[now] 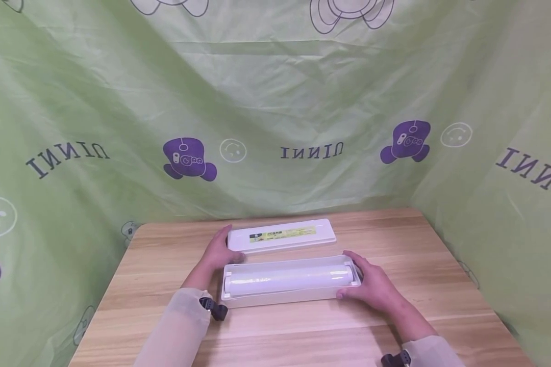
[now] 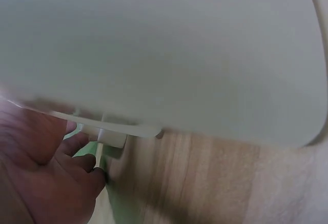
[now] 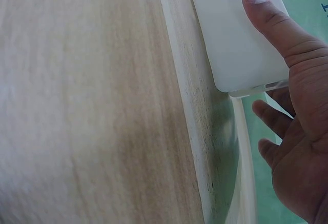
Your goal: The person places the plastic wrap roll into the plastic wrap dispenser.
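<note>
A long white box [image 1: 284,298] lies uncovered on the table, with a shiny white roll of cling film [image 1: 289,279] inside it. My right hand [image 1: 374,285] grips the box's right end, thumb on the front wall and fingers toward the back. Behind the box lies its white lid [image 1: 298,224], label side up. At the lid's left end, my left hand [image 1: 218,250] holds it with the thumb at the front corner and fingers at the far corner. In the left wrist view the box wall [image 2: 179,55] fills the upper part, overlapping some of the hand.
The wood-grain table [image 1: 303,336] carries the box and lid near its middle and back. A green printed curtain [image 1: 266,102] hangs round the back and both sides. Dark wrist cameras sit on both sleeves [image 1: 179,326].
</note>
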